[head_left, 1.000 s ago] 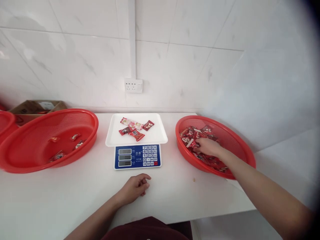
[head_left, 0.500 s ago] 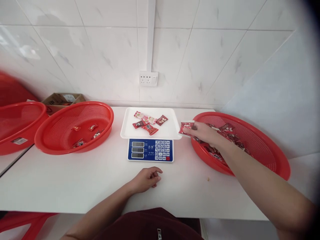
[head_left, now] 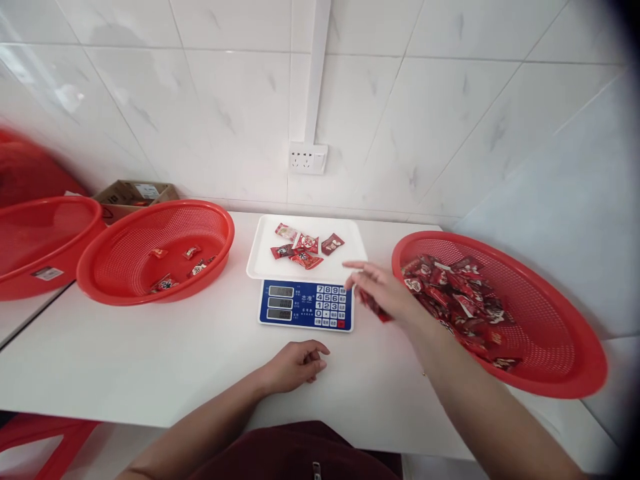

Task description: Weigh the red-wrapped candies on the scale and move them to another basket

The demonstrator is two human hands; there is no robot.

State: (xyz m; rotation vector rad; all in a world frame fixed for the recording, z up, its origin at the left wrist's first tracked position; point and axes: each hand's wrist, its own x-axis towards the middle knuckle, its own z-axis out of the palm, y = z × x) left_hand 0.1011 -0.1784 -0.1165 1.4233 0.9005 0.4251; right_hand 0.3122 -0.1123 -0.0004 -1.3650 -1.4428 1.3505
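My right hand (head_left: 383, 290) is just right of the scale's keypad, holding at least one red snack packet (head_left: 373, 305) under its fingers; the index finger points out over the tray's front right corner. On the white weighing tray (head_left: 260, 257) lies a loose group of packets, including a red-and-white packet (head_left: 306, 243), a pink one (head_left: 286, 231) and a dark red one (head_left: 333, 244). My left hand (head_left: 295, 367) rests on the table in front of the scale (head_left: 306, 305), fingers loosely curled and apart, with nothing visible in it.
A large red basket (head_left: 550, 373) at the right holds many wrapped packets. Another red basket (head_left: 155, 297) at the left contains several packets. Farther left are a red tub (head_left: 65, 257) and a cardboard box (head_left: 117, 200). A tiled wall with a socket (head_left: 309, 159) stands behind.
A red-and-white packet has been added to the tray, partly over the pink one. My right hand has moved from the tray's right edge toward me. My left hand stays near the same place.
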